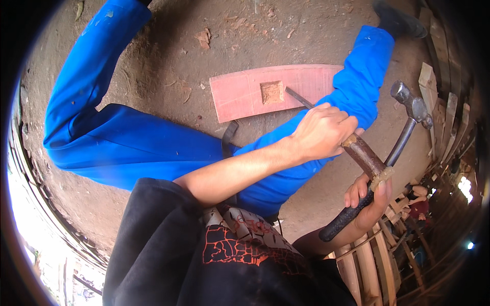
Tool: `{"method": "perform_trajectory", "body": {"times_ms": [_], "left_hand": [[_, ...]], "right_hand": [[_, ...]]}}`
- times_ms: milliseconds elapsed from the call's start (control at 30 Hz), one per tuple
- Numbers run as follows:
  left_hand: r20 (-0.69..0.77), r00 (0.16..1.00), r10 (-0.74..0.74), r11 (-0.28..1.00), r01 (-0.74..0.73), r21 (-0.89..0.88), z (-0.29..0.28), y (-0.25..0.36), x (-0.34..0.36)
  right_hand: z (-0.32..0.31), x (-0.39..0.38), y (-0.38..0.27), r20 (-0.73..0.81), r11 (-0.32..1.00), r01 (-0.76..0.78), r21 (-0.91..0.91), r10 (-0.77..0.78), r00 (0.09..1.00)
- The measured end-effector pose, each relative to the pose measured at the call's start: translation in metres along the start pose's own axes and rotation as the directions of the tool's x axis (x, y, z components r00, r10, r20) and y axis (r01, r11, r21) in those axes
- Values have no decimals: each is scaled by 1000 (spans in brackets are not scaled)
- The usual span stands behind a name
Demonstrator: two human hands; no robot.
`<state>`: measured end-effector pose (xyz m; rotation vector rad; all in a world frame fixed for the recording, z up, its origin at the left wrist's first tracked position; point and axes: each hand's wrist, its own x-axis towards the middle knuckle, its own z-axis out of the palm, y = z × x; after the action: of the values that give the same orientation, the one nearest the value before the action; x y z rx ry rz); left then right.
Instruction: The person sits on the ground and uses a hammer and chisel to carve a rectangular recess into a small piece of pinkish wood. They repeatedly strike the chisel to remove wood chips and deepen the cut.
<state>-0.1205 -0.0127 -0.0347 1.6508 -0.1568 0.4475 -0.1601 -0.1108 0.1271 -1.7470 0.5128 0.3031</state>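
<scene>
My left hand (326, 130) is closed around a chisel (363, 154) where blade and handle meet. Its dark narrow blade points toward a square recess cut in a pinkish board (237, 92) on the ground; the tip appears over the board, just right of the recess, but contact is unclear. The brown handle has a frayed, mushroomed end. In my right hand (370, 196) is a hammer (395, 148), held by its black grip, its metal head up at the right. The right thumb lies against the frayed chisel end. My blue-trousered leg crosses the board's right end.
Packed earth (168, 61) surrounds the board, with wood chips (203, 37) scattered beyond it. My other bent leg (81, 86) is at the left. Stacked timber (380, 265) stands at the lower right, and planks (429, 84) line the right side. A person in dark red (419, 209) is in the background.
</scene>
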Motion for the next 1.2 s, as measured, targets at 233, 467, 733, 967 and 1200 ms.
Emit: {"method": "perform_trajectory", "body": {"times_ms": [233,467,733,967,1200], "left_hand": [[-29,1000,0,1000,0,-2,-7,-1,5],[-39,999,-32,999,32,-8,-14,-10,6],[-83,997,-3,1000,1,-27,-16,-9,7],[-109,994,-13,999,8,-52,-19,-7,9],[-109,994,-33,998,27,-61,-21,-6,7]], "right_hand": [[7,1,-5,30,1000,21,20,-21,999],[26,5,-8,-17,1000,-16,-18,16,1000],[29,0,-12,55,1000,28,-10,-27,998],[31,-2,-17,60,1000,-14,25,12,998],[34,-4,-16,45,999,-19,41,17,999]]}}
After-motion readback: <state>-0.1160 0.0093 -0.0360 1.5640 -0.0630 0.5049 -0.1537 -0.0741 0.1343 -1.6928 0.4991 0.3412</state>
